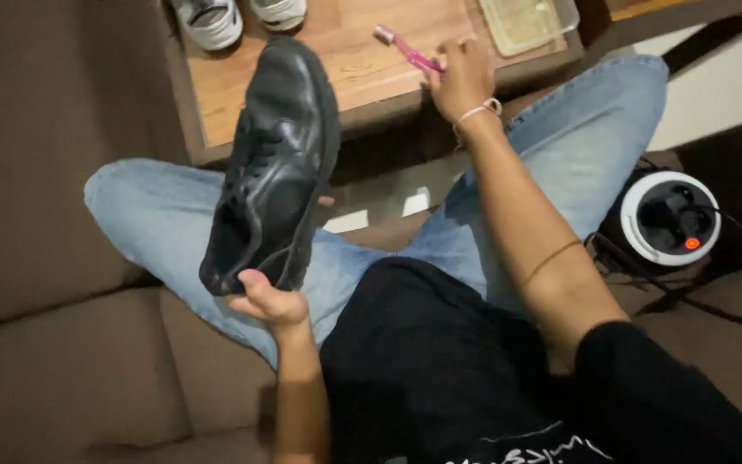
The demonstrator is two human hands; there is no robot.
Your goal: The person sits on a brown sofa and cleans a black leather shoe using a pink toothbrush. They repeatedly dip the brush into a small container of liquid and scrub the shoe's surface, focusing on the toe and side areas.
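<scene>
Black shoe [275, 163] gripped by left hand [270, 301]; right hand [461, 79] grasps pink toothbrush [405, 49] over wooden table [362, 64], brown sofa [53, 344] beneath

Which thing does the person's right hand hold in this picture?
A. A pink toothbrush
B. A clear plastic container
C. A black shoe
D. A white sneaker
A: the right hand grips the handle of the pink toothbrush above the wooden table, while the left hand holds the black shoe by its heel.

Dim indoor light, soft blur, murky shadows.
</scene>
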